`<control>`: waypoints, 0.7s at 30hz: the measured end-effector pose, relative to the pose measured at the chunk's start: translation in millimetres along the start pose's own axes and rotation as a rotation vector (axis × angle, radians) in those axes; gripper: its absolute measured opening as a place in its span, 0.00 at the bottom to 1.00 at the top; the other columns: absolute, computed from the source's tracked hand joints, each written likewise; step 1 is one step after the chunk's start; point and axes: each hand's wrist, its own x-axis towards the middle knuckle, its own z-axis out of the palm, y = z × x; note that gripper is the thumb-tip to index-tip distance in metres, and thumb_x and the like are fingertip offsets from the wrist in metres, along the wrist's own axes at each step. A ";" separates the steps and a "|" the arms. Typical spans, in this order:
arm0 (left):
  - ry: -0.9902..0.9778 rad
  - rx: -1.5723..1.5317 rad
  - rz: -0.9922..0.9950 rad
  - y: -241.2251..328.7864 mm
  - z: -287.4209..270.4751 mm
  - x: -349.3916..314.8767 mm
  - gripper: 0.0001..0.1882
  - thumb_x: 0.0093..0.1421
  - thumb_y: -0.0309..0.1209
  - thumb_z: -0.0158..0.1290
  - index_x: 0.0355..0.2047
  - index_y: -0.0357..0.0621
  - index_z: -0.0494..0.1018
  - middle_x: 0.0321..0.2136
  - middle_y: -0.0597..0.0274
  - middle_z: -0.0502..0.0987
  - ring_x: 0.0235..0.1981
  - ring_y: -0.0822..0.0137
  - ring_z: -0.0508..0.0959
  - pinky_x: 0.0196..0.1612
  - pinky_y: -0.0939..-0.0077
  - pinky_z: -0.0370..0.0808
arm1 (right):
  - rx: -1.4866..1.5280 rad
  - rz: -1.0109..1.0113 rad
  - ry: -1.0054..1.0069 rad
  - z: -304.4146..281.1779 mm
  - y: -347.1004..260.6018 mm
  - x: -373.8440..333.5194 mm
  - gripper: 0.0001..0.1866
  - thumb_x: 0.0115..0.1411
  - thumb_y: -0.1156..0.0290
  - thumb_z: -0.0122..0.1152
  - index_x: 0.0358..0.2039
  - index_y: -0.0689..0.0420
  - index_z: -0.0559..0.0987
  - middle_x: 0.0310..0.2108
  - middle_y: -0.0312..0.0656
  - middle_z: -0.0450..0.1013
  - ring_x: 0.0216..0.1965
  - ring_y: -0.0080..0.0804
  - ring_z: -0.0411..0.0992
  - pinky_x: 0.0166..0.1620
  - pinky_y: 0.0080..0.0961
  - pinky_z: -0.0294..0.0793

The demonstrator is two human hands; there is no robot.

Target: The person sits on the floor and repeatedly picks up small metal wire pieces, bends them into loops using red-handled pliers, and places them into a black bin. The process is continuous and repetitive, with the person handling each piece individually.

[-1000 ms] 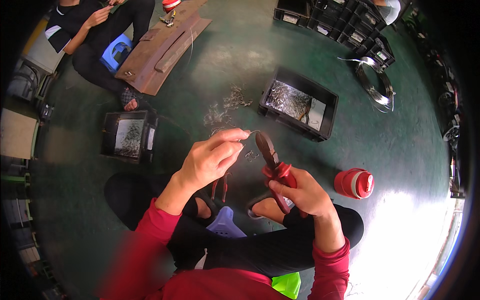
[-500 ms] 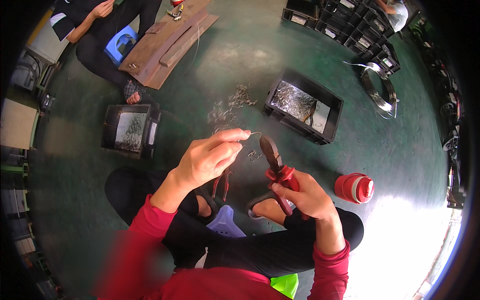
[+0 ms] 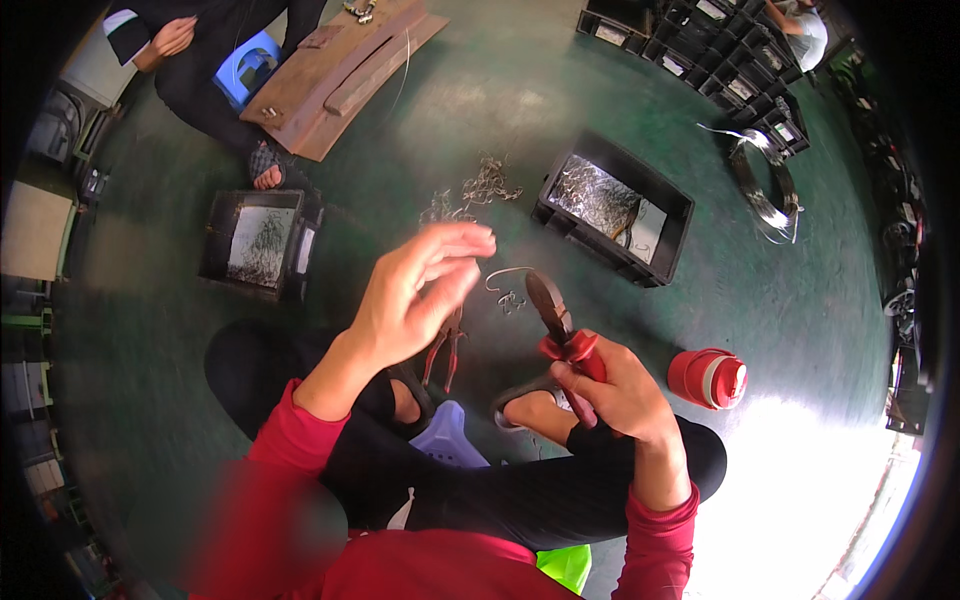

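Observation:
My right hand (image 3: 625, 395) is wrapped round the red handles of a pair of pliers (image 3: 550, 305), whose dark jaws point up and away from me. A thin curved piece of wire (image 3: 507, 270) sticks out to the left from the jaw tips, its end bent round. Left of it hovers my left hand (image 3: 415, 290), fingers stretched and thumb apart, a little blurred and apart from the wire. Just beyond, on the floor, are a few small bent wire pieces (image 3: 511, 301). A second pair of red-handled pliers (image 3: 443, 358) is on the floor near my feet, partly behind the left hand.
Piles of bent wire (image 3: 490, 180) lie ahead. Black bins holding wire pieces stand right (image 3: 603, 252) and left (image 3: 303, 230). A red jug (image 3: 697, 377), a wire coil (image 3: 785, 185) and stacked crates (image 3: 700, 50) are rightward. A person sits near a brown board (image 3: 330, 90), far left.
My left hand has let go of the wire, opened and moved slightly away from it. The wire stays in the pliers' jaws and now shows its curve.

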 end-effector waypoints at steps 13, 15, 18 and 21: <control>-0.196 -0.095 -0.454 0.1 3.4 -9.8 0.12 0.69 0.26 0.44 0.47 0.36 0.74 0.20 0.64 0.75 0.17 0.78 0.73 0.21 0.84 0.70 | -0.114 -0.169 0.126 19.7 12.1 10.0 0.13 0.57 0.75 0.62 0.43 0.60 0.74 0.28 0.46 0.73 0.29 0.38 0.70 0.38 0.29 0.70; -0.184 -0.084 -0.442 -0.8 5.2 -11.7 0.13 0.69 0.26 0.43 0.48 0.36 0.74 0.17 0.66 0.73 0.14 0.79 0.70 0.19 0.83 0.68 | -0.138 -0.181 0.156 21.1 11.9 12.0 0.13 0.57 0.77 0.62 0.43 0.61 0.73 0.29 0.48 0.74 0.30 0.41 0.71 0.39 0.30 0.70; -0.208 -0.095 -0.462 -1.9 4.2 -15.0 0.15 0.70 0.28 0.40 0.50 0.37 0.74 0.14 0.66 0.71 0.12 0.80 0.68 0.18 0.83 0.66 | -0.167 -0.229 0.180 25.2 13.1 16.5 0.12 0.56 0.79 0.61 0.42 0.62 0.73 0.30 0.48 0.74 0.30 0.41 0.72 0.39 0.30 0.71; -0.204 -0.142 -0.537 -3.0 3.0 -16.9 0.16 0.70 0.28 0.39 0.51 0.37 0.74 0.13 0.66 0.70 0.11 0.80 0.67 0.17 0.83 0.65 | -0.166 -0.191 0.168 29.8 15.7 19.1 0.12 0.56 0.81 0.59 0.42 0.62 0.73 0.30 0.49 0.74 0.30 0.42 0.73 0.38 0.30 0.71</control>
